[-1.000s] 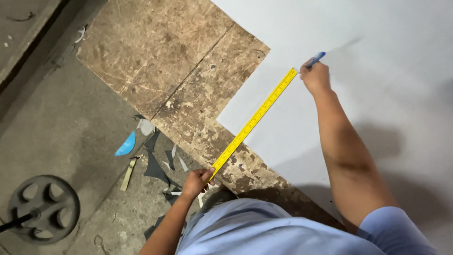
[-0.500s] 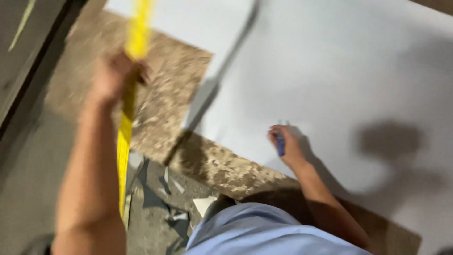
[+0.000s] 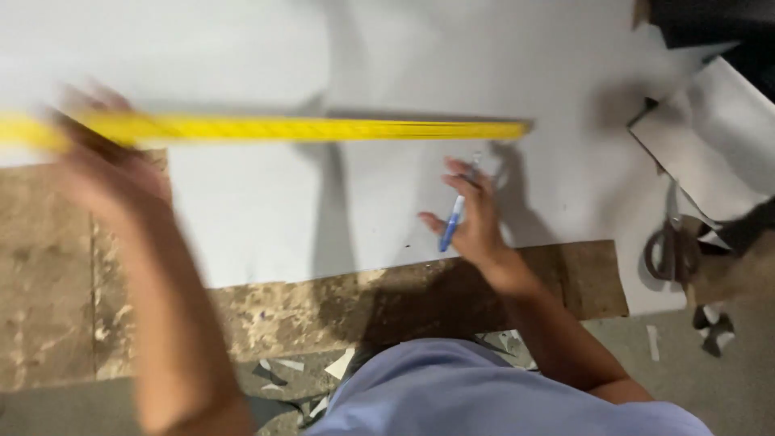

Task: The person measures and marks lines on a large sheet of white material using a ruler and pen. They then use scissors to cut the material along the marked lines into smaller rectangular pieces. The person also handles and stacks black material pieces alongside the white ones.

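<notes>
My left hand is raised at the left, blurred by motion, and grips a long yellow measuring tape that stretches level to the right above a large white sheet. My right hand rests on the sheet below the tape's free end, holding a blue pen between its fingers. The sheet lies on a worn brown board whose edge shows along the bottom.
A pair of scissors lies at the right next to cut pieces of white sheet. Small white scraps litter the grey floor near my blue shirt. Bare brown board extends at the left.
The view has swung round over the sheet. My left hand has swept the tape from upright to level across the sheet. My right hand still holds the pen on the sheet.
</notes>
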